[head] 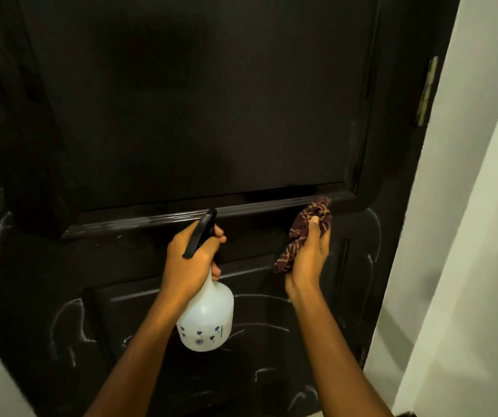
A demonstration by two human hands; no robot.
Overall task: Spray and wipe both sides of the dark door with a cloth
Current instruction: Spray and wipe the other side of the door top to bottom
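Note:
The dark door [199, 109] fills the view, with a raised moulding ledge across its middle and white chalk scribbles on the lower panels. My left hand [190, 257] grips a white spray bottle [207, 320] by its black trigger head, held just below the ledge. My right hand [309, 257] holds a maroon patterned cloth [302, 230] pressed against the right end of the ledge.
A white wall [467, 206] stands to the right of the door. A metal hinge [426, 91] shows on the door's right edge. Pale floor or wall shows at the bottom left corner.

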